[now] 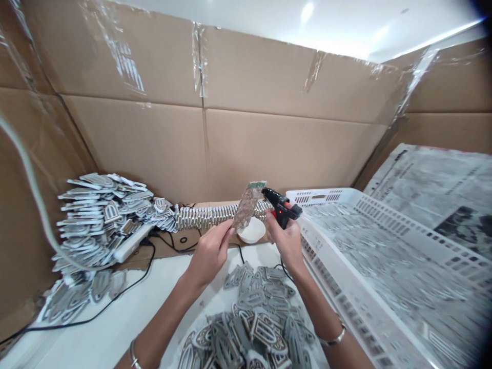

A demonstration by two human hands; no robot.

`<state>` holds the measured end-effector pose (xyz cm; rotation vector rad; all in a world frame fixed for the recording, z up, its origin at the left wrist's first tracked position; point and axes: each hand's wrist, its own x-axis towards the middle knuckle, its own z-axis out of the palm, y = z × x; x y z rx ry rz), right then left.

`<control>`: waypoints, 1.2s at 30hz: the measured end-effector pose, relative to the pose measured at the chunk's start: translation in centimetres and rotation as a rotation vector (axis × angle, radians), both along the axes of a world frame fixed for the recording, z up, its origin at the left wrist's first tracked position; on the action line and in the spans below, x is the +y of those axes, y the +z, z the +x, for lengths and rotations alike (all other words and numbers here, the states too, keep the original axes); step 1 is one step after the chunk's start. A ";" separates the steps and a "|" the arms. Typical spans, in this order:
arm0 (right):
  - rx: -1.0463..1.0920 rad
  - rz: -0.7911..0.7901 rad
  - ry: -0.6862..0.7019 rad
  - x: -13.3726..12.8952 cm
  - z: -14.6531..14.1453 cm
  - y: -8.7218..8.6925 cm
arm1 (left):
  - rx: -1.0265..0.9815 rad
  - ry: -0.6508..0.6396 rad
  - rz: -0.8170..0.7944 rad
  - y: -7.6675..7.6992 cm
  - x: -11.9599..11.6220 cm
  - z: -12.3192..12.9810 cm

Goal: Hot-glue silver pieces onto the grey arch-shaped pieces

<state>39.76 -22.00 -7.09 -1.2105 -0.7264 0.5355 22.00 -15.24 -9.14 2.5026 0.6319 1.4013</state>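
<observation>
Tabletop: white; I see its smooth, bare surface (165, 292) near my left forearm
Cardboard: a brown sheet (219, 239) lying flat along the back
Near heap: grey-and-white cut-out pieces (265, 328), piled loosely between my forearms
Left heap: similar pieces (111, 210), stacked high
Back row: thin pieces (207, 216) standing close together
Bowl: small, white (252, 231), before the row
Power strip: white (132, 243), beside the left heap
Cord: black (126, 293), trailing left
</observation>
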 end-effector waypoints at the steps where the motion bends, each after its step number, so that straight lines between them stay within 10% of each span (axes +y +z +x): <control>1: -0.002 -0.003 -0.003 0.0 0.0 -0.1 | -0.004 0.000 0.011 0.0 0.0 0.0; 36: -0.340 -0.130 -0.224 0.1 1.4 -1.2 | -0.019 -0.120 0.012 0.1 0.1 -0.3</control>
